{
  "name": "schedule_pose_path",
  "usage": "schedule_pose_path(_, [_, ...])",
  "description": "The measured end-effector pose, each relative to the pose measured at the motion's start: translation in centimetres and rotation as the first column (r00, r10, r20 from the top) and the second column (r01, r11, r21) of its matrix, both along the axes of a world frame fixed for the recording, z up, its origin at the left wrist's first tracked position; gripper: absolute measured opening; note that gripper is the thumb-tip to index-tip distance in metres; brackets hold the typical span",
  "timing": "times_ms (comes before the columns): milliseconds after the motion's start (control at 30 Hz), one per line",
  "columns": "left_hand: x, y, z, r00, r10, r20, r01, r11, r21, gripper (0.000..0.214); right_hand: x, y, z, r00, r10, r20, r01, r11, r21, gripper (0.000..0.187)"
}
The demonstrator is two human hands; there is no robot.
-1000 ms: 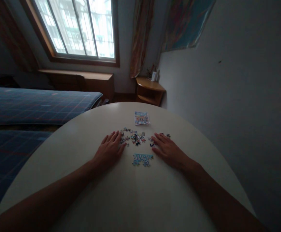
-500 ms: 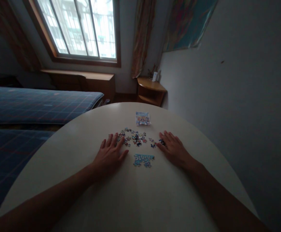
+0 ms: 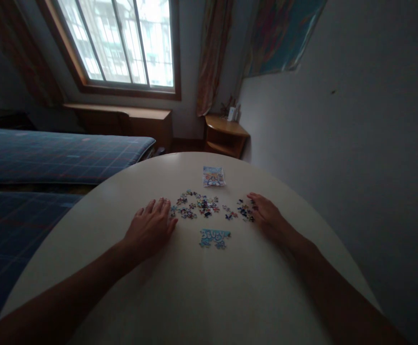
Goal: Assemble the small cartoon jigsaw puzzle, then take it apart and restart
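Loose jigsaw puzzle pieces (image 3: 206, 205) lie scattered across the middle of a round white table (image 3: 212, 297). My left hand (image 3: 153, 223) rests palm down at the left edge of these pieces, fingers stretched out. On the other side, my right hand (image 3: 266, 213) is turned on its edge beside a small cluster of dark pieces (image 3: 245, 210), fingers extended and partly hiding it. Nearer to me lies a joined blue strip of puzzle (image 3: 215, 238) with pale lettering and a gap in its lower edge. Neither hand touches that strip.
Behind the pieces lies a small printed picture sheet (image 3: 213, 176). A plaid mattress (image 3: 65, 155) stands left of the table, a wall (image 3: 367, 167) on the right. A wooden corner shelf (image 3: 226, 127) and a desk (image 3: 137, 112) are beyond, under a window (image 3: 118, 43).
My left hand has drawn back to the left, off the pieces. My right hand has moved right and turned onto its edge, uncovering the dark cluster.
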State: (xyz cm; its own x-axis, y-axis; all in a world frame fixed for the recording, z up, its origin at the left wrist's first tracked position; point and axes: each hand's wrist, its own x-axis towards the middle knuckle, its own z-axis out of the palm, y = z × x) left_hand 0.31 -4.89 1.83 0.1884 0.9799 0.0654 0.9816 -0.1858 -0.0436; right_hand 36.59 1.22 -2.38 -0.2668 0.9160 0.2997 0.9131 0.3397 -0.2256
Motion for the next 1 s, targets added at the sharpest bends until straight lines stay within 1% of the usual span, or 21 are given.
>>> schedule_pose_path(100, [0.0,0.4,0.2,0.999,-0.03,0.038,0.029,0.999,0.027,0.043,0.6,0.0,-0.2,0.998,-0.035,0.048,0.036,0.999,-0.002,0.051])
schedule_pose_path(233, [-0.2,1.4,0.4,0.996,-0.052,0.069,0.044,0.993,0.113,0.028,-0.2,-0.4,-0.2,0.995,-0.059,0.077,0.06,0.998,-0.008,0.052])
schedule_pose_path(367, [-1.0,2.4,-0.1,0.989,-0.094,0.117,0.073,0.982,0.177,0.025,-0.6,-0.6,0.4,0.993,-0.046,0.111,0.05,0.998,-0.033,0.054])
schedule_pose_path(500, [-1.9,3.4,-1.1,0.963,-0.103,0.248,0.064,0.985,0.159,0.024,1.4,0.0,1.4,0.99,-0.047,0.132,0.056,0.996,-0.07,0.058])
schedule_pose_path(600, [-2.1,3.9,-1.5,0.95,-0.074,0.304,0.034,0.99,0.135,0.023,3.3,0.4,1.6,0.983,-0.118,0.139,0.135,0.984,-0.116,0.06])
schedule_pose_path(667, [-2.1,3.9,-1.5,0.943,-0.068,0.325,0.029,0.992,0.124,0.023,4.0,0.4,1.3,0.972,-0.165,0.165,0.193,0.967,-0.169,0.064])
schedule_pose_path(767, [-1.8,3.7,-1.2,0.932,-0.066,0.356,0.026,0.993,0.116,0.021,4.2,0.0,0.8,0.953,-0.196,0.23,0.253,0.933,-0.254,0.072])
schedule_pose_path(833, [-1.5,3.4,-0.9,0.923,-0.082,0.376,0.035,0.991,0.131,0.022,4.2,-0.2,0.7,0.942,-0.212,0.26,0.285,0.915,-0.286,0.075])
schedule_pose_path(933, [-1.0,2.9,-0.8,0.898,-0.156,0.411,0.076,0.976,0.203,0.024,4.1,-0.5,0.9,0.927,-0.249,0.281,0.331,0.895,-0.3,0.074])
schedule_pose_path(1000, [-0.4,2.5,-0.9,0.87,-0.231,0.435,0.125,0.958,0.258,0.025,4.0,-0.6,1.1,0.928,-0.249,0.278,0.332,0.892,-0.307,0.076])
